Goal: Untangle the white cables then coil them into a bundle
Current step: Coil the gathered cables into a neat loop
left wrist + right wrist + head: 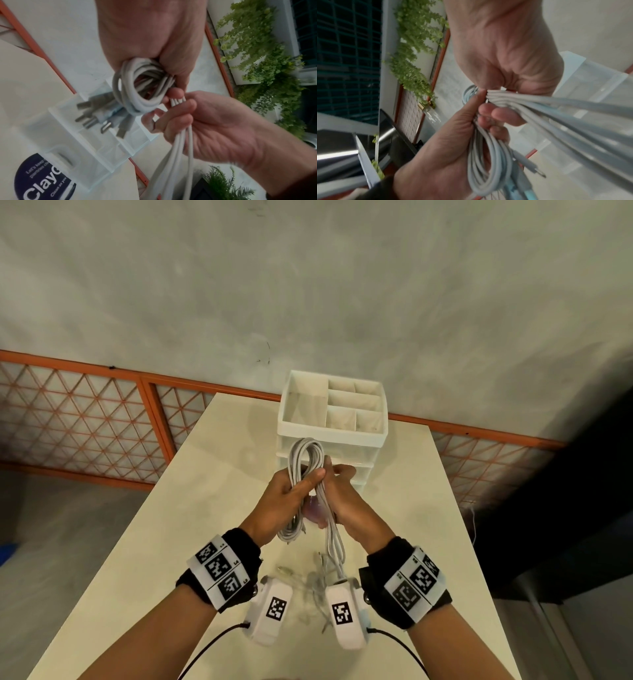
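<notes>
Several white cables (306, 454) are gathered in a long coil above the cream table (191, 518). My left hand (301, 487) grips the coil round its middle; one loop stands above the fist and another hangs below. In the left wrist view the coil (135, 92) bulges out of the left hand (150, 40), with metal plugs (92, 119) dangling beside it. My right hand (340, 477) touches the left and pinches a flat band of loose strands (547, 106) that runs off the coil. These strands (334, 537) hang toward the table.
A white drawer organizer (371, 436) with open top compartments stands just behind the hands. Loose cable ends (320, 577) lie on the table under my wrists. An orange mesh railing (85, 419) runs behind the table, and a dark object sits at the right.
</notes>
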`<action>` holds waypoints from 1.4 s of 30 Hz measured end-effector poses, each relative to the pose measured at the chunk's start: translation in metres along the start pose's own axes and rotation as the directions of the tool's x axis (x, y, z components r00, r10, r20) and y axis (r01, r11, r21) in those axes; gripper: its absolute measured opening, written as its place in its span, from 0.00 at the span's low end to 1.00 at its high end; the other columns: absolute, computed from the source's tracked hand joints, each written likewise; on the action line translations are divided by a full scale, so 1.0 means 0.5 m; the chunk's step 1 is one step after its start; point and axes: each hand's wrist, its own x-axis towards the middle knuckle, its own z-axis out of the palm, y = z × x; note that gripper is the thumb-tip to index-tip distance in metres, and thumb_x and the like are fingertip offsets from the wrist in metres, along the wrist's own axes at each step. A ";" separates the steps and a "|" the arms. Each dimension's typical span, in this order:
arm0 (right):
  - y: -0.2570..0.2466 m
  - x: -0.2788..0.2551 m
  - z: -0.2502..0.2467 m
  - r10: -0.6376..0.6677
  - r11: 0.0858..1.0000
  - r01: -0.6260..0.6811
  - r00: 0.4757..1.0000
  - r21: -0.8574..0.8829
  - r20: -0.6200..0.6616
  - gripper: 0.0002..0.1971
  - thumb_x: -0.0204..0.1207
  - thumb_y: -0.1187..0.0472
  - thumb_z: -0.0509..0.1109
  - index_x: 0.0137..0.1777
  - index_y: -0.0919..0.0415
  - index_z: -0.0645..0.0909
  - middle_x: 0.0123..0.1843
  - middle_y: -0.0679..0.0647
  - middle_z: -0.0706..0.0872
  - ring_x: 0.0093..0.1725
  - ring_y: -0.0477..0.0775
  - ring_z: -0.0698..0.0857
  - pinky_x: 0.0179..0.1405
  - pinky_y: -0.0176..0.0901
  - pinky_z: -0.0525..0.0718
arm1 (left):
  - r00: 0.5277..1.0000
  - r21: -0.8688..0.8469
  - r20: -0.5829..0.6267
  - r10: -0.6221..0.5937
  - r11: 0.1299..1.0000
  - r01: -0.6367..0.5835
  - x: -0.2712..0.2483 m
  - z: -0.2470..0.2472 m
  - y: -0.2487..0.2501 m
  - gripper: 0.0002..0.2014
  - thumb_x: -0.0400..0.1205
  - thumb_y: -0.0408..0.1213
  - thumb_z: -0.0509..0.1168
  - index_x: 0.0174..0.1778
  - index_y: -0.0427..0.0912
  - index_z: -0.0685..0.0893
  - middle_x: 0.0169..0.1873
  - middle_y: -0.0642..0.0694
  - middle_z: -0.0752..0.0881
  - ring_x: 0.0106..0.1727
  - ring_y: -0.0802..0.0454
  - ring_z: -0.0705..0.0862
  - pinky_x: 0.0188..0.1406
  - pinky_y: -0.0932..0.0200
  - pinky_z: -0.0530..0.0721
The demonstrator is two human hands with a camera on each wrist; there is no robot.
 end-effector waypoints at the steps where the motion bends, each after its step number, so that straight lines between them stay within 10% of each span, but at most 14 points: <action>1: 0.001 0.000 -0.001 -0.036 0.998 0.037 0.999 -0.045 0.016 0.33 0.77 0.29 0.43 0.67 0.56 0.61 0.34 0.61 0.82 0.18 0.49 0.79 0.20 0.37 0.78 | 0.999 -0.011 -0.040 0.003 1.000 -0.004 0.003 -0.002 -0.003 0.21 0.85 0.39 0.59 0.24 0.49 0.83 0.13 0.51 0.79 0.16 0.57 0.75 0.21 0.68 0.75; 6: -0.024 -0.029 -0.019 -0.216 0.930 0.251 0.964 -0.268 0.153 0.27 0.80 0.32 0.45 0.48 0.48 0.79 0.27 0.50 0.81 0.22 0.46 0.78 0.29 0.39 0.77 | 0.965 -0.065 -0.260 -0.017 0.998 0.000 0.034 -0.026 -0.021 0.21 0.84 0.47 0.61 0.26 0.41 0.80 0.16 0.46 0.76 0.18 0.52 0.72 0.21 0.59 0.72; 14: -0.030 -0.039 0.003 -0.524 0.741 0.553 0.831 -0.382 0.187 0.18 0.85 0.56 0.59 0.73 0.53 0.72 0.33 0.48 0.82 0.36 0.53 0.84 0.42 0.41 0.81 | 0.813 -0.202 -0.576 -0.089 0.979 -0.036 0.092 -0.055 -0.057 0.19 0.85 0.42 0.59 0.41 0.27 0.82 0.20 0.51 0.83 0.20 0.55 0.77 0.22 0.63 0.77; 27: 0.003 -0.047 -0.006 -0.304 0.898 0.421 0.805 -0.130 0.509 0.23 0.88 0.57 0.51 0.82 0.44 0.56 0.35 0.51 0.74 0.24 0.43 0.65 0.27 0.30 0.68 | 0.857 -0.690 -0.318 -0.405 0.719 0.084 0.092 -0.050 -0.051 0.13 0.83 0.43 0.63 0.32 0.44 0.78 0.21 0.54 0.77 0.20 0.60 0.74 0.20 0.67 0.76; 33: 0.025 -0.049 -0.015 -0.318 0.848 0.479 0.801 -0.226 0.507 0.23 0.87 0.55 0.54 0.81 0.43 0.57 0.58 0.60 0.88 0.46 0.55 0.85 0.46 0.44 0.84 | 0.791 -0.736 -0.408 -0.455 0.677 0.009 0.103 -0.043 -0.048 0.14 0.83 0.43 0.63 0.31 0.45 0.75 0.18 0.55 0.74 0.16 0.60 0.68 0.19 0.66 0.74; 42: 0.034 -0.067 -0.081 -0.265 0.897 0.416 0.778 -0.151 0.570 0.23 0.84 0.60 0.60 0.78 0.41 0.65 0.36 0.54 0.82 0.27 0.48 0.73 0.32 0.34 0.77 | 0.830 -0.841 -0.310 -0.464 0.541 -0.012 0.101 -0.047 -0.049 0.17 0.83 0.45 0.63 0.28 0.46 0.72 0.16 0.55 0.71 0.18 0.59 0.67 0.21 0.66 0.75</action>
